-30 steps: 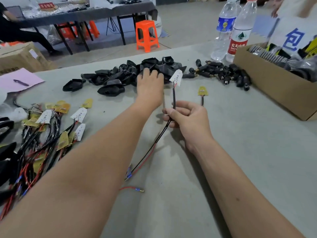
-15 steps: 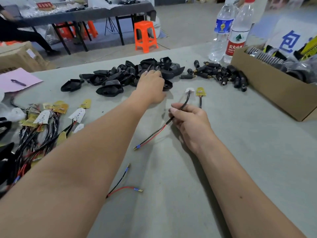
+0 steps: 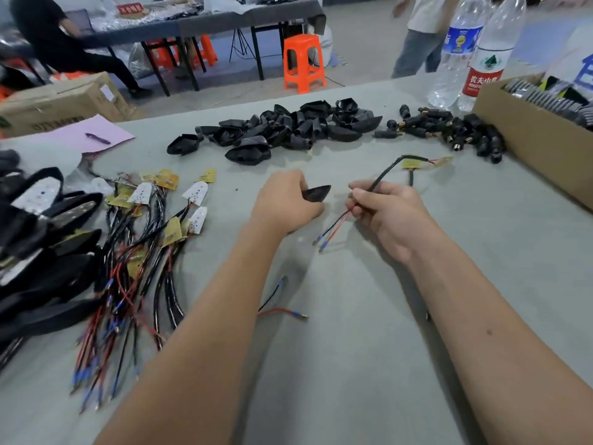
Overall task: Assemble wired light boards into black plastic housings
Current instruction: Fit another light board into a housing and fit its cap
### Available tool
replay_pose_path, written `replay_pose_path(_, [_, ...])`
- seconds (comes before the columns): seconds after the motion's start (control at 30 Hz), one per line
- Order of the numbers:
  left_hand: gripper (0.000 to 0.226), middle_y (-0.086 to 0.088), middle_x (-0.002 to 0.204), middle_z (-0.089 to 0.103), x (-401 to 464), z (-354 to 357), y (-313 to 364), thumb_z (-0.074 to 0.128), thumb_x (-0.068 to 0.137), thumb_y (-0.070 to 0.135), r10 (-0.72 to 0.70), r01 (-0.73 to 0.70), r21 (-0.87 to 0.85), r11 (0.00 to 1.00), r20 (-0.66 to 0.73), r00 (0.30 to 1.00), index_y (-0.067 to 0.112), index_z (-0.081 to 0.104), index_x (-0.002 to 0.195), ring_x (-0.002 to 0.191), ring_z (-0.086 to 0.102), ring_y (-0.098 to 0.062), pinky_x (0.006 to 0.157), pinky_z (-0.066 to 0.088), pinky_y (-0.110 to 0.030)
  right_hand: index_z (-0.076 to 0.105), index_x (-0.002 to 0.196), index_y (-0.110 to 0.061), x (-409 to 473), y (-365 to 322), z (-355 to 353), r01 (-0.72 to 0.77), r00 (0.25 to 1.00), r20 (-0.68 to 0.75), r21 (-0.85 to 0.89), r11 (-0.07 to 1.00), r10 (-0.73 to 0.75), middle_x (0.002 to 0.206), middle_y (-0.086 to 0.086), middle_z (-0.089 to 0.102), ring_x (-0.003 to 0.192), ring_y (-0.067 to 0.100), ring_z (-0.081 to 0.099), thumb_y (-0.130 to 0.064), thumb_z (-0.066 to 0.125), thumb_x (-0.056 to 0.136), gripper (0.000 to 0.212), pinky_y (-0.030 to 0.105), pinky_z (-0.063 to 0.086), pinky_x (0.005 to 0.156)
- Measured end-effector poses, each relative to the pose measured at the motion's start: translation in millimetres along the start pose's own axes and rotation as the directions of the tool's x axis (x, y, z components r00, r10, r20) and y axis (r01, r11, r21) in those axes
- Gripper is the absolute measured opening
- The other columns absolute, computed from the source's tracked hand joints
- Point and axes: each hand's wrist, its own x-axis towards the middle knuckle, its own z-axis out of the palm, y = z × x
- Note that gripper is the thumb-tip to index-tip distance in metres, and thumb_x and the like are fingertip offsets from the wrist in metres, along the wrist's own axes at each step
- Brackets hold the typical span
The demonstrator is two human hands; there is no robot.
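Centre of frame: left hand grips one black housing, its pointed end sticking out to the right, just above the grey table. Right hand beside it, fingers curled round a black sleeved cable; red and black leads hang out below the fist; the light board at the cable's far end is blurred. Pile of loose housings upper centre. Black connectors heaped right of that pile. Cardboard box at right edge, holding ribbed dark parts, contents partly cut off. Two water bottles behind it. Wired boards in a tangle at left.
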Motion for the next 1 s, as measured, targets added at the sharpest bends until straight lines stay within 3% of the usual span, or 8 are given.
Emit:
replay_pose_path(0.13, [0.043, 0.003, 0.084, 0.053, -52, -16, -19, 0.077, 0.079, 0.03, -0.241, 0.188, -0.236, 0.953, -0.221, 0.945, 0.014, 0.044, 0.101, 0.085, 0.054, -0.029, 0.07, 0.036, -0.034, 0.059, 0.099, -0.004, -9, 1, 8, 0.033, 0.998, 0.049, 0.001, 0.999, -0.033, 0.09, 0.02, 0.069, 0.084, 0.033, 0.076, 0.003, 0.047, 0.105, 0.016, 0.031, 0.064, 0.077])
replay_pose_path(0.2, [0.051, 0.01, 0.084, 0.052, -75, -23, -24, 0.083, 0.079, 0.035, -0.289, 0.204, -0.315, 0.927, -0.254, 0.923, 0.017, 0.042, 0.104, 0.086, 0.054, -0.027, 0.072, 0.036, -0.033, 0.053, 0.099, -0.013, -14, 1, 14, 0.044, 0.997, 0.064, -0.079, 0.996, -0.039, 0.087, 0.02, 0.074, 0.08, 0.04, 0.077, -0.013, 0.042, 0.111, 0.016, 0.041, 0.066, 0.071])
replay_pose_path(0.3, [0.055, 0.013, 0.087, 0.053, -98, -28, -26, 0.085, 0.077, 0.04, -0.325, 0.217, -0.364, 0.906, -0.268, 0.907, 0.019, 0.045, 0.108, 0.087, 0.055, -0.022, 0.075, 0.038, -0.032, 0.044, 0.098, -0.02, -22, 1, 23, 0.049, 0.997, 0.067, -0.229, 0.972, -0.034, 0.082, 0.018, 0.077, 0.068, 0.038, 0.076, -0.025, 0.034, 0.113, 0.019, 0.041, 0.063, 0.055])
replay_pose_path(0.47, [0.019, 0.01, 0.092, 0.06, -116, -26, -23, 0.065, 0.09, 0.015, -0.33, 0.167, -0.551, 0.818, -0.212, 0.92, 0.018, 0.054, 0.105, 0.088, 0.059, -0.017, 0.071, 0.046, -0.017, 0.039, 0.092, -0.02, -29, 9, 39, 0.13, 0.991, 0.027, -0.415, 0.901, -0.131, 0.073, 0.013, 0.076, 0.045, 0.022, 0.062, -0.028, 0.029, 0.113, 0.024, 0.02, 0.039, 0.037])
replay_pose_path(0.53, [0.014, -0.001, 0.098, 0.067, -115, -25, -23, 0.058, 0.092, 0.005, -0.299, 0.158, -0.554, 0.818, -0.174, 0.938, 0.015, 0.059, 0.103, 0.09, 0.066, -0.023, 0.083, 0.055, -0.03, 0.039, 0.092, -0.018, -30, 16, 44, 0.128, 0.99, -0.006, -0.374, 0.918, -0.14, 0.069, 0.013, 0.075, 0.04, 0.019, 0.054, -0.024, 0.03, 0.113, 0.024, 0.02, 0.03, 0.035])
replay_pose_path(0.63, [0.016, -0.008, 0.089, 0.068, -119, -23, -22, 0.057, 0.094, -0.003, -0.261, 0.131, -0.624, 0.771, -0.122, 0.958, 0.012, 0.061, 0.101, 0.059, 0.07, -0.016, 0.064, 0.06, -0.03, 0.042, 0.096, -0.014, -35, 24, 47, 0.086, 0.996, -0.02, -0.174, 0.981, -0.091, 0.067, 0.011, 0.072, 0.046, 0.018, 0.057, -0.017, 0.039, 0.111, 0.016, 0.022, 0.035, 0.039])
replay_pose_path(0.73, [0.019, -0.011, 0.086, 0.071, -121, -21, -18, 0.055, 0.096, -0.004, -0.271, 0.137, -0.681, 0.719, -0.094, 0.958, 0.008, 0.064, 0.108, 0.055, 0.071, -0.018, 0.063, 0.063, -0.032, 0.052, 0.094, -0.009, -40, 29, 42, 0.095, 0.995, 0.043, 0.0, 0.996, -0.094, 0.067, 0.008, 0.069, 0.052, 0.014, 0.056, 0.0, 0.06, 0.1, 0.014, 0.02, 0.042, 0.046])
replay_pose_path(1.0, [0.028, -0.013, 0.088, 0.07, -123, -23, -6, 0.046, 0.101, -0.005, -0.272, 0.241, -0.816, 0.526, 0.107, 0.956, -0.001, 0.068, 0.117, 0.061, 0.069, -0.017, 0.074, 0.065, -0.034, 0.054, 0.088, -0.008, -42, 37, 41, 0.136, 0.991, 0.023, -0.096, 0.986, -0.134, 0.075, 0.014, 0.07, 0.069, 0.031, 0.076, 0.01, 0.063, 0.094, 0.02, 0.029, 0.063, 0.067])
